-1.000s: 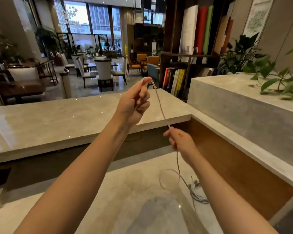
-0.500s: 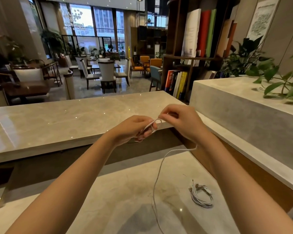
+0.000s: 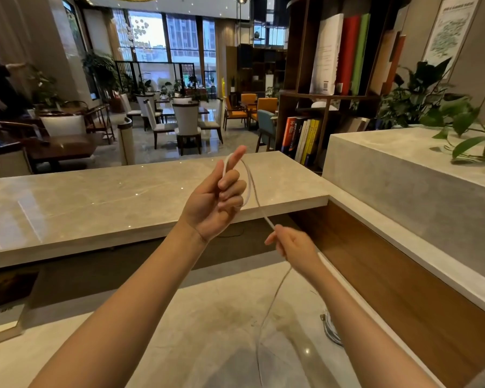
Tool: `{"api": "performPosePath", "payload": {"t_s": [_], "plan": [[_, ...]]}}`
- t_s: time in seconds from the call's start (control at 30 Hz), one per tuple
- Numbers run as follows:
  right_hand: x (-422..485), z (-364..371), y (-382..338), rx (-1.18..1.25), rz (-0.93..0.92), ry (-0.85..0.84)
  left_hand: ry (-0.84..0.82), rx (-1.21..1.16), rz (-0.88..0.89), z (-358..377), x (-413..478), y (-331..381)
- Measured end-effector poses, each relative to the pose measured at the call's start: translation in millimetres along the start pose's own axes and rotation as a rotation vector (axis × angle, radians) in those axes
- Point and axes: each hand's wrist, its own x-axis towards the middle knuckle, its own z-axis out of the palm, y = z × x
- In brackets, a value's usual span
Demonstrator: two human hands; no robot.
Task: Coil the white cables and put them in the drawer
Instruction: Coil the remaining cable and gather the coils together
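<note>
My left hand [image 3: 217, 201] is raised above the desk with a loop of thin white cable [image 3: 254, 191] wound over its index finger and curled fingers. From there the cable runs down to my right hand [image 3: 293, 245], which pinches it lower and to the right. Below that hand the cable hangs slack onto the lower marble desk [image 3: 202, 326]. A second white cable, coiled in a bundle [image 3: 331, 329], lies on the desk at the right, partly hidden by my right forearm. No drawer is in view.
A raised marble counter [image 3: 95, 203] runs across behind my hands. A wood-panelled wall [image 3: 389, 284] and a stone ledge with green plants [image 3: 459, 119] close the right side. A bookshelf [image 3: 333, 65] stands behind. A dark object [image 3: 3, 301] lies at the desk's left edge.
My hands were together half a second ago. Now the left hand has risen with a loop around its fingers, and the right hand has slid down and right along the cable.
</note>
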Motion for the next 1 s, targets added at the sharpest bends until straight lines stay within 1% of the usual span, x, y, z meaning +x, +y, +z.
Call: {"api": "performPosePath", "payload": {"t_s": [0.07, 0.13, 0.2, 0.23, 0.27, 0.3, 0.37, 0.43, 0.47, 0.5, 0.57, 0.6, 0.7, 0.77, 0.83, 0.87, 0.9, 0.93, 1.0], "plan": [[-9, 14, -1, -0.137, -0.022, -0.09, 0.211, 0.204, 0.157, -2, 3, -3], [-14, 21, -17, -0.341, -0.125, -0.211, 0.382, 0.602, 0.262, -8, 5, -6], [-16, 19, -41, -0.481, -0.268, -0.239, 0.487, 1.065, 0.272, -14, 3, -10], [-15, 14, -52, -0.497, -0.336, -0.213, 0.511, 1.262, 0.259, -17, 1, -12], [-14, 9, -63, -0.496, -0.396, -0.173, 0.511, 1.405, 0.245, -19, -1, -13], [-11, 2, -72, -0.495, -0.441, -0.13, 0.494, 1.496, 0.23, -20, -2, -14], [-3, -14, -84, -0.511, -0.481, -0.06, 0.448, 1.6, 0.151, -19, -5, -14], [7, -29, -93, -0.521, -0.488, -0.026, 0.407, 1.676, 0.018, -16, -9, -13], [12, -36, -97, -0.506, -0.492, -0.016, 0.381, 1.666, -0.054, -14, -11, -13], [17, -43, -99, -0.469, -0.49, -0.012, 0.362, 1.605, -0.131, -11, -13, -12], [25, -53, -103, -0.35, -0.463, -0.011, 0.305, 1.341, -0.273, -7, -16, -11], [28, -56, -103, -0.293, -0.443, -0.006, 0.243, 1.175, -0.307, -6, -17, -9], [32, -58, -99, -0.116, -0.357, 0.017, 0.015, 0.697, -0.279, -4, -19, -8], [30, -54, -91, -0.011, -0.277, 0.042, -0.109, 0.36, -0.256, 1, -16, -10], [25, -46, -80, 0.003, -0.184, 0.051, -0.203, 0.104, -0.22, 7, -12, -9], [22, -40, -71, -0.019, -0.14, 0.041, -0.214, 0.046, -0.174, 11, -9, -7], [20, -34, -60, -0.045, -0.104, 0.027, -0.186, 0.035, -0.113, 16, -6, -5], [16, -27, -50, -0.071, -0.079, 0.009, -0.117, 0.061, -0.038, 21, -1, -2], [6, -14, -35, -0.17, -0.064, -0.049, 0.114, 0.175, 0.138, 28, 9, -1]]}}
